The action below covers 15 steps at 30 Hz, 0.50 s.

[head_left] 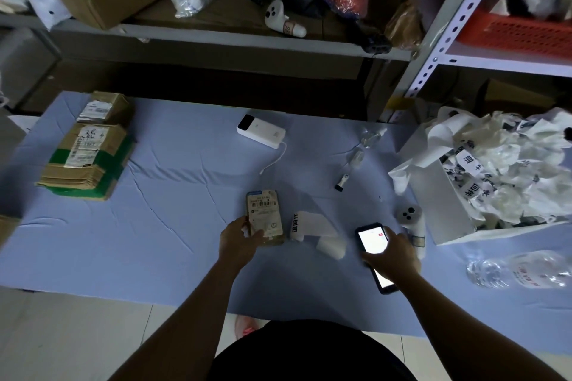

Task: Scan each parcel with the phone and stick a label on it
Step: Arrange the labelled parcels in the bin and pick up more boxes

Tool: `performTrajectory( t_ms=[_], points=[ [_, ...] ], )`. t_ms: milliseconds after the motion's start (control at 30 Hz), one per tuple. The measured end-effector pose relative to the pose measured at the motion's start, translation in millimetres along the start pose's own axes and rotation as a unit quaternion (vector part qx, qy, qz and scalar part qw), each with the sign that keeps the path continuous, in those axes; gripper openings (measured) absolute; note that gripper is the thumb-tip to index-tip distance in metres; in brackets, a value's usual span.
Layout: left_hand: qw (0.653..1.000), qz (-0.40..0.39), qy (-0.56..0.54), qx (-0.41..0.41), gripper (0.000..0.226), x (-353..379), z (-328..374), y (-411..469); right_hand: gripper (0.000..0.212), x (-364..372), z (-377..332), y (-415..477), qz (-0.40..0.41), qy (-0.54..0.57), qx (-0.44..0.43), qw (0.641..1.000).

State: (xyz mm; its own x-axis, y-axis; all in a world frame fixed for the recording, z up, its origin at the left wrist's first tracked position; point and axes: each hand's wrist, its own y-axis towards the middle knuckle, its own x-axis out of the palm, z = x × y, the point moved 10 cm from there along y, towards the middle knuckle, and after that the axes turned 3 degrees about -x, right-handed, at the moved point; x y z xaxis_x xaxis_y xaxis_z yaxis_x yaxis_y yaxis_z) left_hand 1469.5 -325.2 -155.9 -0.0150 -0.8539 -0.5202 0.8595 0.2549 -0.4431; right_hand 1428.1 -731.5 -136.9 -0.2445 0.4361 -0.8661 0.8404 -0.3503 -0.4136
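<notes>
The left grip (240, 240) clasps the small parcel (264, 210) barcode-up, probably for scanning; right of the parcel, the right grip (393, 254) holds the lit phone (371, 237), label roll (312, 230) between them.

The left hand (240, 238) holds a small parcel (264, 213) over the blue cloth (154, 226). The right hand (393, 254) holds a lit phone (371, 238).

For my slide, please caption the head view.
Left hand holds a small labelled parcel, right hand a lit phone, above a blue cloth.
</notes>
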Motion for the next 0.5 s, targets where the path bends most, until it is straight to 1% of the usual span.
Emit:
performTrajectory(
  t_ms=[133,200,233,300,333,367,400,433,467,500],
  points=[
    [0.998,0.022,0.064,-0.009,0.05,2,2,-3,0.095,17,15,8,-0.002,-0.012,0.008,1.0],
    [0.996,0.033,0.081,-0.012,0.054,1,4,-5,0.098,21,13,14,-0.001,-0.035,0.0,0.999],
    [0.995,0.038,0.088,-0.015,0.055,0,5,-7,0.103,22,10,16,-0.001,-0.058,-0.006,0.998],
    [0.994,0.043,0.103,-0.02,0.052,0,11,-8,0.12,21,-8,24,-0.001,-0.11,-0.049,0.993],
    [0.992,0.042,0.117,-0.021,0.05,0,15,-8,0.123,20,-27,27,0.0,-0.112,-0.095,0.989],
    [0.99,0.04,0.134,-0.021,0.047,1,21,-7,0.119,22,-49,30,-0.001,-0.095,-0.149,0.984],
    [0.988,0.04,0.148,-0.023,0.045,1,26,-6,0.108,24,-73,31,-0.007,-0.066,-0.2,0.977],
    [0.987,0.045,0.153,-0.027,0.043,-1,31,-5,0.093,28,-98,32,-0.02,-0.035,-0.245,0.969],
    [0.986,0.052,0.153,-0.029,0.041,-3,36,-5,0.077,31,-121,31,-0.038,-0.007,-0.276,0.96],
    [0.986,0.061,0.154,-0.027,0.039,-6,42,-5,0.066,36,-141,30,-0.06,0.016,-0.294,0.954]
  ],
)
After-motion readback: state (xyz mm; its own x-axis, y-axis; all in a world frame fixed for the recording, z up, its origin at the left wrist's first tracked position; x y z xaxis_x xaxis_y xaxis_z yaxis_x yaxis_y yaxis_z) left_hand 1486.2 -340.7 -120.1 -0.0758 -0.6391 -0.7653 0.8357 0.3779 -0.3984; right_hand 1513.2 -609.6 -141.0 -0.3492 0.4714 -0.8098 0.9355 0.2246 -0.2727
